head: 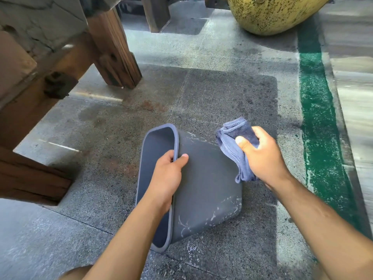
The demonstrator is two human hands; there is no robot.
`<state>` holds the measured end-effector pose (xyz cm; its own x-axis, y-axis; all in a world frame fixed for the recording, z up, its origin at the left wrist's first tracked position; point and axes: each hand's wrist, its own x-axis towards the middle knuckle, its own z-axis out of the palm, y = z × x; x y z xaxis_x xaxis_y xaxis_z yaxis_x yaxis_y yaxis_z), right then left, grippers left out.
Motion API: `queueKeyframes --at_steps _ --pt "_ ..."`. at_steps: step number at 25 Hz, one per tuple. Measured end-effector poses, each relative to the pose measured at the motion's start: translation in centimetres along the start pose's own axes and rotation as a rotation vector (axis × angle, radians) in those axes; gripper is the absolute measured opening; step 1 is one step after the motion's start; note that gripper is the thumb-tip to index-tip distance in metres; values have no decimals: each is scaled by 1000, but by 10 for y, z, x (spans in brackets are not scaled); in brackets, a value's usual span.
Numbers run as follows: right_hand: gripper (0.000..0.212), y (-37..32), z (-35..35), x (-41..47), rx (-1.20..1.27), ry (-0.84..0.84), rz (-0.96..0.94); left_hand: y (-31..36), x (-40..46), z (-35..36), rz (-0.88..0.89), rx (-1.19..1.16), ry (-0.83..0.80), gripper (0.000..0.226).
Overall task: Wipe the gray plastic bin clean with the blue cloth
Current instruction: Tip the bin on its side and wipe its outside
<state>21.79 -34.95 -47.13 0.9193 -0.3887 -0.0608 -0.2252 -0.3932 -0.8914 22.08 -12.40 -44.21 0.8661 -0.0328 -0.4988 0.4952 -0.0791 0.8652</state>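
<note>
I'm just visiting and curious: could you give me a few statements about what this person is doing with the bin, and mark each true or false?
1. The gray plastic bin lies on its side on the floor. True.
2. The right hand holds the blue cloth. True.
3. The left hand rests flat on the floor. False: it grips the bin's rim.
4. The bin's outside is spotless. False: whitish marks show on it.
5. The cloth is inside the bin. False: it is against the outer wall.

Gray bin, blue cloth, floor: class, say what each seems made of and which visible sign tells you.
Gray plastic bin: probably moulded plastic, matte, with a smooth rolled rim and whitish scuffs.
Blue cloth: soft woven fabric, perhaps microfibre, with stitched edges and limp folds.
Floor: looks like speckled concrete or terrazzo, matte and stained.
</note>
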Motion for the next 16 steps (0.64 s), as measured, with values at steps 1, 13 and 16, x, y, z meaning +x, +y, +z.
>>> queueKeyframes --at_steps 1,13,16 --pt "18 -3 -5 -5 15 13 -7 3 0 -2 -14 23 4 22" --pt "15 -38 32 -20 269 69 8 21 -1 -20 -180 -102 -77 40" --pt "11 -55 49 -32 419 36 -37 23 -5 -15 -205 -138 -90 47"
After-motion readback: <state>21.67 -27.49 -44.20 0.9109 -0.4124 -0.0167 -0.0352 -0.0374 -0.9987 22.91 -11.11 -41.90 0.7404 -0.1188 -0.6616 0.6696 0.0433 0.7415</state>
